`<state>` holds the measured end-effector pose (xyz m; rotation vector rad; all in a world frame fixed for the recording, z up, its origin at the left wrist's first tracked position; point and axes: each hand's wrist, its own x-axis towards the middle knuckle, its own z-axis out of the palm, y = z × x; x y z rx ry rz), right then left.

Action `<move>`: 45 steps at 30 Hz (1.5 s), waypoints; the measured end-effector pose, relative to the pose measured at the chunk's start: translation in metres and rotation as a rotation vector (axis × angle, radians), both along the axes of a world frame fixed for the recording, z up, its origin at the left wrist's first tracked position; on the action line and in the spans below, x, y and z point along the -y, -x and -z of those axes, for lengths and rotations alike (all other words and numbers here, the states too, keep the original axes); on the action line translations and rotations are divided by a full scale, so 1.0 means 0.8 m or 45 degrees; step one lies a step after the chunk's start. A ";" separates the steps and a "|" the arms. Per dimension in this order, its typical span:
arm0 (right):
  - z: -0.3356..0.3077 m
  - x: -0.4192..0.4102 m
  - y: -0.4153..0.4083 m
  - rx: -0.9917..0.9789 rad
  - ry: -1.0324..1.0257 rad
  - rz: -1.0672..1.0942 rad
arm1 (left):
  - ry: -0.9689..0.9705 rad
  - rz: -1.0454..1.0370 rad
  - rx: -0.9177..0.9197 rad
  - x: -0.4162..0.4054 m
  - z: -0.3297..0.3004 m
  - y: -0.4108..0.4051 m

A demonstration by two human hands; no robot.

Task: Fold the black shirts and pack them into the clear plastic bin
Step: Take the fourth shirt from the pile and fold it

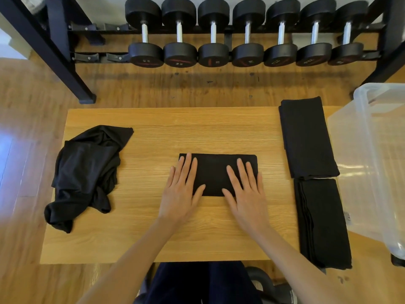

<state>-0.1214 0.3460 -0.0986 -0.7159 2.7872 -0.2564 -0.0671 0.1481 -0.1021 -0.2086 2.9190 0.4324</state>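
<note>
At table centre, you have 1 folded black shirt (215, 175) lying as a compact rectangle, long side running left to right, square to the near edge of the wooden table (153, 242). That placement looks deliberate: it sits directly before you, within equal reach of both hands, so the fold can be flattened evenly.

Your left hand (180, 189) lies palm down across the shirt's left end, fingers straight and slightly spread, the heel of the palm resting on bare table in front of the cloth. Your right hand (245, 194) mirrors it on the right end, fingers straight and fanned, the thumb reaching over the near edge. Neither hand curls round or pinches the fabric; both press flat. My judgement is that you are smoothing the last fold, not lifting.

At the table's right edge, 2 folded stacks lie end to end: the far stack (306, 137) and the near stack (322, 222), touching or nearly so. They sit just beside the clear plastic bin (372, 150), which stands off the table's right side; this staging suggests packing comes later. I cannot tell whether the bin holds any shirts.

On the left, 1 unfolded shirt heap (85, 172) lies crumpled, partly overhanging the table's left edge, well apart from your hands. It appears to be awaiting folding.
</note>
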 end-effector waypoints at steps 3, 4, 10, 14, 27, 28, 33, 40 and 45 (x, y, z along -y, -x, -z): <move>-0.010 -0.002 0.004 0.000 0.103 0.101 | -0.116 -0.021 -0.039 0.012 -0.013 0.000; -0.015 -0.001 0.010 -0.025 0.161 0.149 | -0.168 -0.036 -0.062 0.018 -0.018 0.003; -0.036 -0.005 0.080 -0.057 0.132 0.023 | -0.373 -0.096 0.034 0.058 -0.047 0.042; -0.049 -0.008 0.106 0.105 -0.062 -0.097 | -0.450 -0.059 0.193 0.070 -0.057 0.069; -0.065 -0.010 0.088 0.674 0.482 0.715 | -0.618 -0.217 0.536 0.078 -0.068 0.090; -0.065 -0.012 0.083 0.699 0.558 0.762 | -0.659 -0.231 0.542 0.076 -0.069 0.087; -0.064 -0.032 0.070 0.711 0.680 0.892 | -0.875 -0.248 0.616 0.064 -0.080 0.090; -0.087 -0.075 0.079 0.591 0.951 1.151 | -1.144 -0.299 0.483 0.005 -0.123 0.177; -0.096 -0.113 0.095 0.517 1.155 1.308 | -1.139 -0.152 0.255 -0.055 -0.138 0.261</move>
